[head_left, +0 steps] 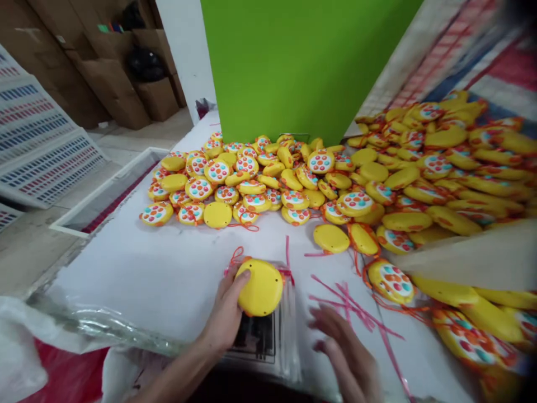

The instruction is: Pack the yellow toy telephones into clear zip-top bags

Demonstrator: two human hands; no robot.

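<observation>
A: What's the biggest thing there?

B: A broad white tabletop [126, 268], with a bright green, flat upright panel [302, 67] standing at its far side. Well off to the left of that panel are stacked white plastic slatted crates [54, 162].

A: And around the panel?

B: A heap of rounded yellow plastic toys [354, 202] runs along its foot and spreads far to its right. Some show white faces with red, blue and orange dots; others show plain yellow backs.

A: Anything nearer the person?

B: In front of the panel, past the heap, lies a stack of clear plastic bags [289, 336] with dark printing.

A: How are the hands?

B: The left hand [229, 308] is over the bags, clamped on a toy, thumb across its back. The right hand [346, 347], blurred, is nearer the person than the panel and right of the bags; its thumb and fingers are apart, holding nothing.

A: The gripped toy?

B: A single yellow plastic one [260, 286], plain back up with small dark holes, directly in front of the panel. I can't tell whether it touches the bags.

A: Smallest things?

B: Thin pink ribbon strips [358, 307], scattered between panel and right hand, and a thin orange cord loop [237, 248] on the panel side of the left hand.
</observation>
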